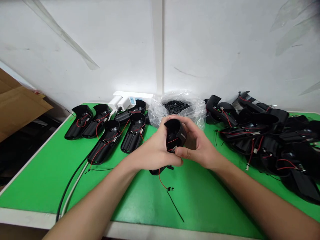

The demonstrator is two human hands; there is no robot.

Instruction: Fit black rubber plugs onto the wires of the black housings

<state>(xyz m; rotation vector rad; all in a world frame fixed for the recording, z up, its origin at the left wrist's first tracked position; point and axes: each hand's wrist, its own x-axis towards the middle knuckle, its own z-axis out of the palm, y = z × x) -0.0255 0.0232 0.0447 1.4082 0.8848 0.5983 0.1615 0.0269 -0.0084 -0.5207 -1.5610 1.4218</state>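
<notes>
Both my hands hold one black plastic housing (175,133) above the green table (50,180), at the middle of the view. My left hand (155,150) wraps around its left side and lower end. My right hand (200,146) grips its right side, thumb pressed to the open face where red wires show. A red wire and a black wire (170,196) hang from the housing onto the table.
Several finished-looking black housings (107,136) lie in a row at the left. A heap of more housings (270,136) fills the right. A clear bag of small black parts (176,106) and a white power strip (130,98) stand by the wall. Cables (72,186) run off the front edge.
</notes>
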